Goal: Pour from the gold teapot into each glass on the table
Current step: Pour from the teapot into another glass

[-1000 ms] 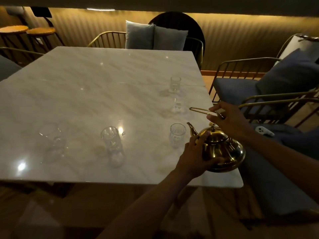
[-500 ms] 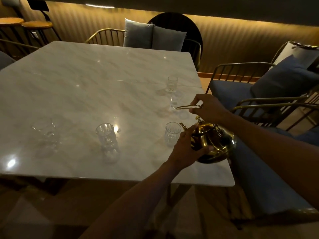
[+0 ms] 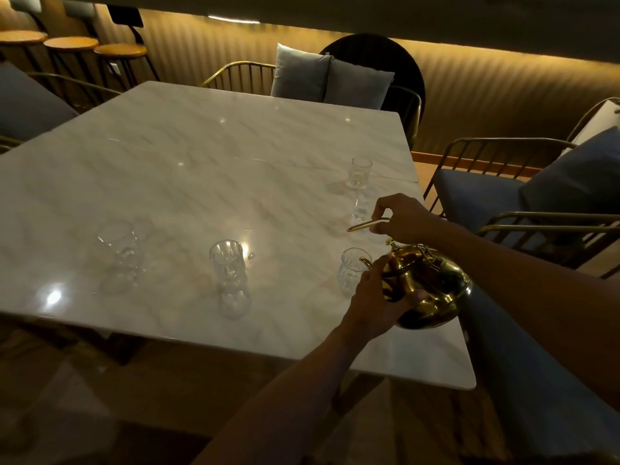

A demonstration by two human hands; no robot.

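Gold teapot (image 3: 432,286) up off the marble table (image 3: 201,182), tipped spout-first over the near-right corner. Right hand (image 3: 404,218) pinched around the thin swing handle (image 3: 367,224); left hand (image 3: 377,297) cupped against the pot's belly just under the spout (image 3: 365,262), steadying. Spout tip hanging right at the rim of the nearest glass (image 3: 352,271). No stream visible in this dim light.

Risks from here: spout sitting at the rim rather than squarely over the mouth, so a quick tilt likely to send liquid down the outside onto the marble. Small glass, narrow base, left knuckles just beside it: one nudge and over it goes. Lid knob (image 3: 389,242) untouched by either hand; steeper tilt, possible lid slip. Loose handle, pot free to swing.

Four more glasses waiting: centre glass (image 3: 226,263), far-left glass (image 3: 117,243), two along the right edge (image 3: 360,171) and (image 3: 360,209), the latter half lost in glare.
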